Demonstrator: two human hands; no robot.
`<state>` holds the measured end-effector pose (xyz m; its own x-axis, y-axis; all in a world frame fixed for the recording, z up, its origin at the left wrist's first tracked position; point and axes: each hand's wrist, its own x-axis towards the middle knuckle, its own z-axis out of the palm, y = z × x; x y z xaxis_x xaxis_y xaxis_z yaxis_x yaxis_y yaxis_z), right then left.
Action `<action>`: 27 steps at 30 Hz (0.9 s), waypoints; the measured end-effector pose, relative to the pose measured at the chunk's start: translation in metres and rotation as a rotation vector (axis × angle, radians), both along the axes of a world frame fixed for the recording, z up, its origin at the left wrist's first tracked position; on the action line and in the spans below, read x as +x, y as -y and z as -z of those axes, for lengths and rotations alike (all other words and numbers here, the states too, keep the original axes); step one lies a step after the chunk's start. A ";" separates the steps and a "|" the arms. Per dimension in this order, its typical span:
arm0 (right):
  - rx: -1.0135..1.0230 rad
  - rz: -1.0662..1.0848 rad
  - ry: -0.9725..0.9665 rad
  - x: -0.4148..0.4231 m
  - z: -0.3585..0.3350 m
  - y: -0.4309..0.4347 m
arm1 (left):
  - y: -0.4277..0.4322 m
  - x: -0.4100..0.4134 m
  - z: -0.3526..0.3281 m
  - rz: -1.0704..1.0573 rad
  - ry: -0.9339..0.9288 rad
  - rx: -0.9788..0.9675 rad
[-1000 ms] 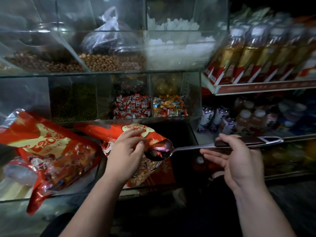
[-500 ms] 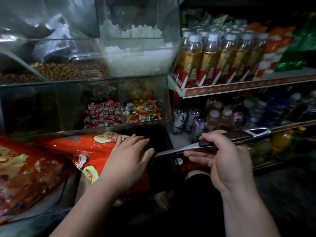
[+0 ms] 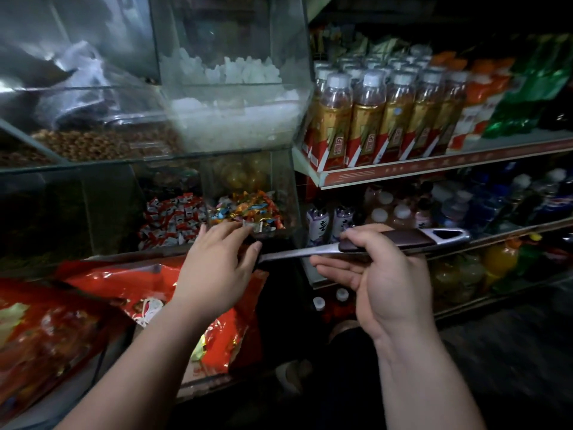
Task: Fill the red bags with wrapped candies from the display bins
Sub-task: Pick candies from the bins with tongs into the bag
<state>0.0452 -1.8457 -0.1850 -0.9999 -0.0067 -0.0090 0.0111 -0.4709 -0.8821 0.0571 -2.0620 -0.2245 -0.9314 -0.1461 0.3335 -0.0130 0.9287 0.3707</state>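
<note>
Lifting off the glossy red bag (image 3: 148, 283), the straight-fingered left hand (image 3: 217, 262) reaches foil-wrapped candies (image 3: 248, 209). Right hand (image 3: 381, 274) grips a steel ladle (image 3: 412, 237).

Bare left hand (image 3: 214, 271), bare right hand (image 3: 383, 282)

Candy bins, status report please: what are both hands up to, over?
Left hand open, fingers stretched to the colourful candy bin. Right hand grips the spoon; bowl hidden behind left hand. Red bag below, nothing blocking.
</note>
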 end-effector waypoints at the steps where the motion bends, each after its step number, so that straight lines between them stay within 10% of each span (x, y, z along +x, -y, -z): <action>1: -0.014 0.004 0.007 -0.002 0.001 0.007 | 0.006 -0.006 -0.001 -0.010 -0.001 -0.013; 9: -0.127 0.084 0.127 -0.031 0.007 0.040 | 0.033 -0.060 0.000 -0.025 -0.142 -0.059; 15: -0.096 0.233 0.007 -0.059 0.022 0.076 | 0.044 -0.094 0.012 -0.053 -0.125 0.267; 24: 0.990 -0.069 -0.710 -0.104 0.064 0.109 | 0.051 -0.088 0.050 -0.004 -0.012 0.282; 27: 1.046 -0.033 -0.770 -0.105 0.071 0.108 | 0.050 -0.086 0.048 0.008 -0.004 0.280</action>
